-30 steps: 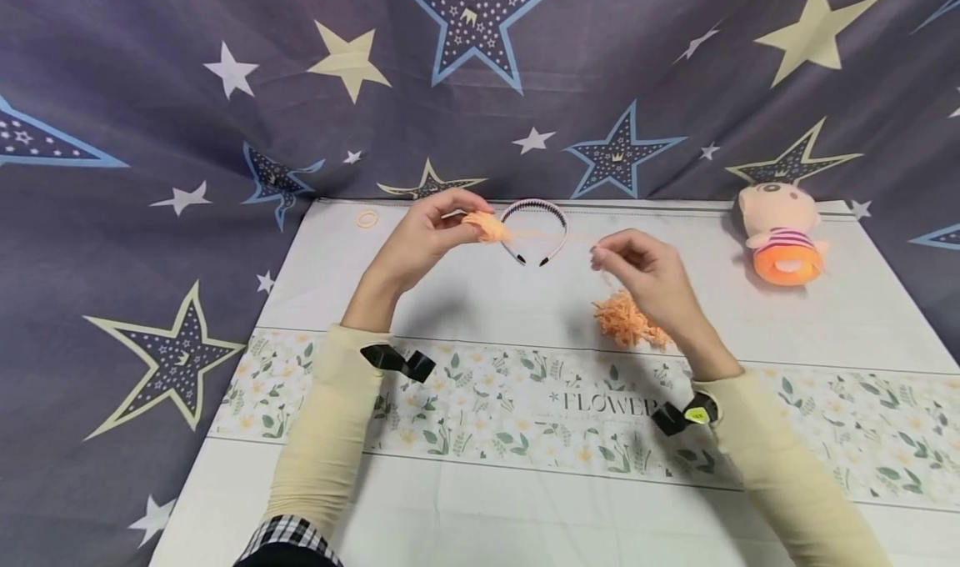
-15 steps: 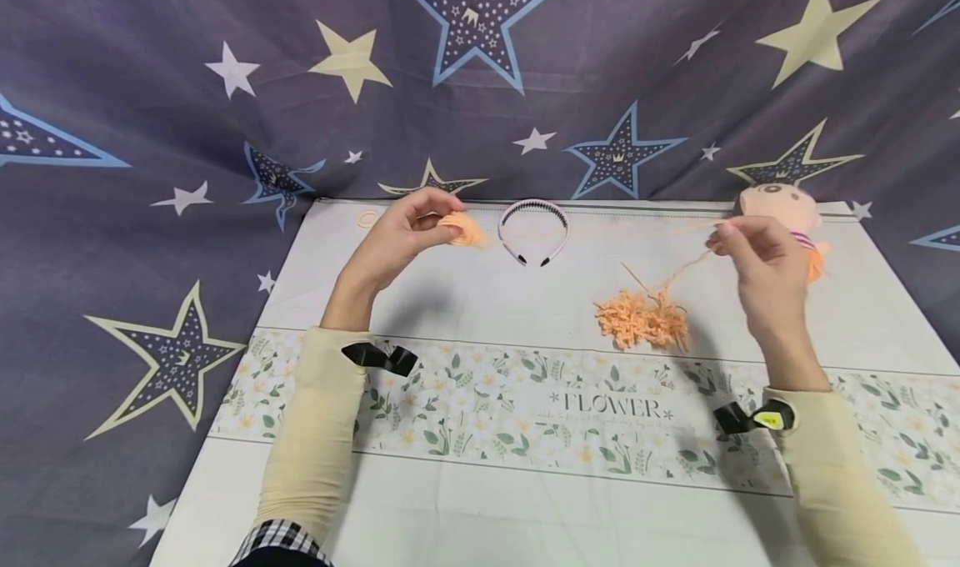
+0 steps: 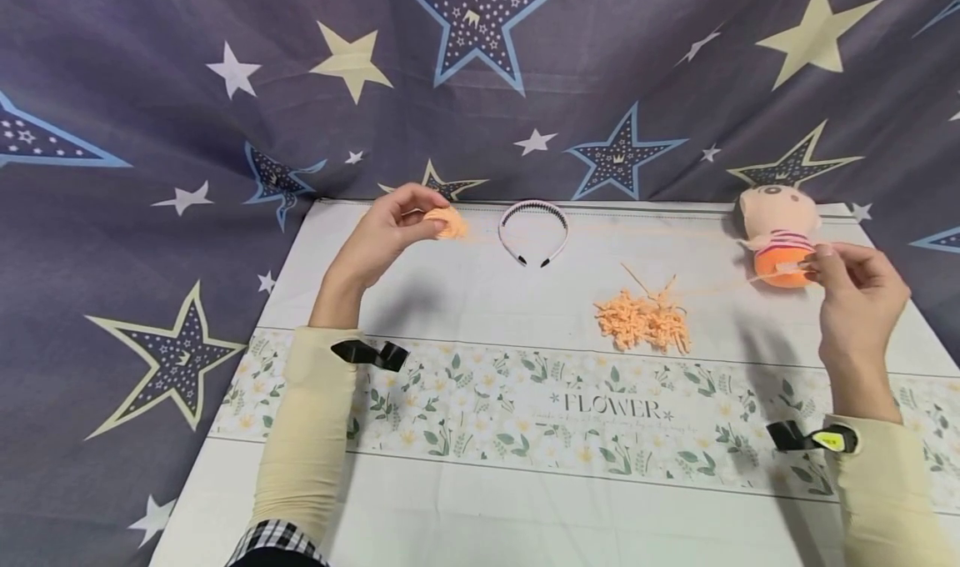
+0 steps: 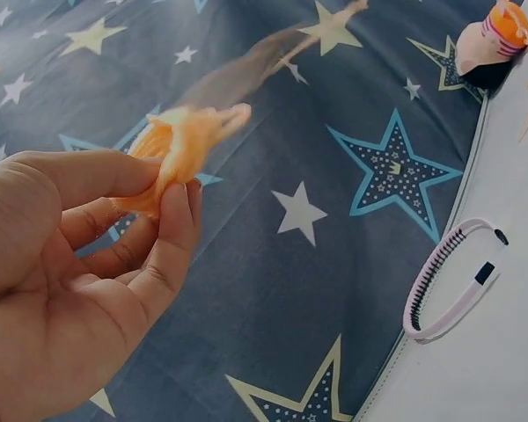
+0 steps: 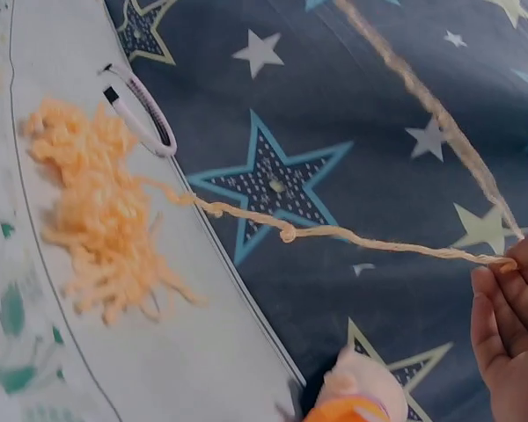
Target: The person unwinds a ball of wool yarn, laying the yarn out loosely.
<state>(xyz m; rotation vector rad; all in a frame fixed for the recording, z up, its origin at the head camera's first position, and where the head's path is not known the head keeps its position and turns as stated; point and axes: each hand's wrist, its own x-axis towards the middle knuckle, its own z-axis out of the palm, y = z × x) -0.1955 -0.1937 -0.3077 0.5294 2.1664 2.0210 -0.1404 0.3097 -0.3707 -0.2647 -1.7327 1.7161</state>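
Observation:
Between thumb and fingers, my left hand pinches a small wound bundle of light orange yarn above the table's back left. Far to the right, my right hand pinches a yarn strand at its fingertips. One length of yarn runs faintly from the bundle across to the right hand; another goes from that hand down to a curly orange yarn pile lying on the table. In the right wrist view, a small knot or loop shows partway along the lower length.
A pale pink headband lies at the table's back middle. A plush doll with a striped top and orange bottom rests at the back right, close to my right hand. Behind the table hangs a star-patterned dark cloth.
My right hand has moved far to the right, drawing the yarn out between the hands. My left hand has shifted slightly left with the bundle. The pile has stayed on the table.

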